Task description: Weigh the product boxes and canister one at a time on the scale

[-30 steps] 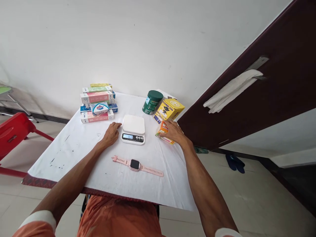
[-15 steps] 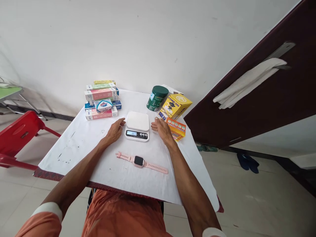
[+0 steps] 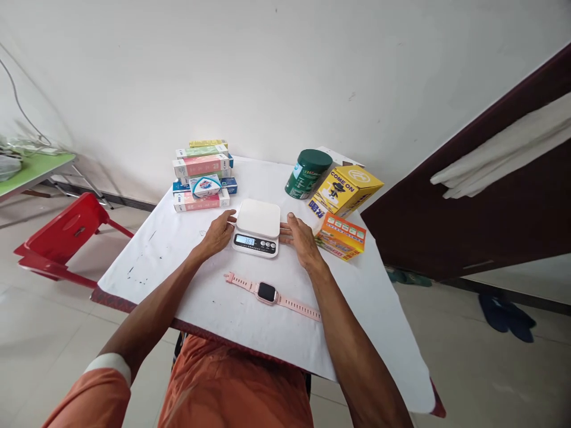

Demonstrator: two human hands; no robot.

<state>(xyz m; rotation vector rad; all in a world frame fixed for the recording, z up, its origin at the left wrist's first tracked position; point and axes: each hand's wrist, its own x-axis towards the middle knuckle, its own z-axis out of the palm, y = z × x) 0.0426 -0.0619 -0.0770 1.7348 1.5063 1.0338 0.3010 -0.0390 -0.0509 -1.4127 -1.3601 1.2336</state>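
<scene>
A white kitchen scale (image 3: 257,220) with a lit display lies on the white-covered table, its weighing plate bare. At its left edge is my left hand (image 3: 219,230), fingers loosely extended and holding nothing. On the opposite side my right hand (image 3: 301,239) has its thumb raised and its fingers pointing at the scale's right edge. Both hands are at or very close to the scale; I cannot tell if they touch it. Nearer to me, a pink smartwatch (image 3: 267,292) lies stretched out with its screen dark. My right forearm hides one end of its strap.
Stacked toothpaste-like boxes (image 3: 200,164) and a small white-blue packet (image 3: 205,185) stand at the back left. At the back right are a green lidded canister (image 3: 307,174), a yellow box (image 3: 348,191) and an orange box (image 3: 341,236). A red chair (image 3: 66,235) stands left of the table.
The camera view has swung left, so everything sits further right in the picture. My right hand has come closer to the scale's right edge. The scale and smartwatch stay in place on the table.
</scene>
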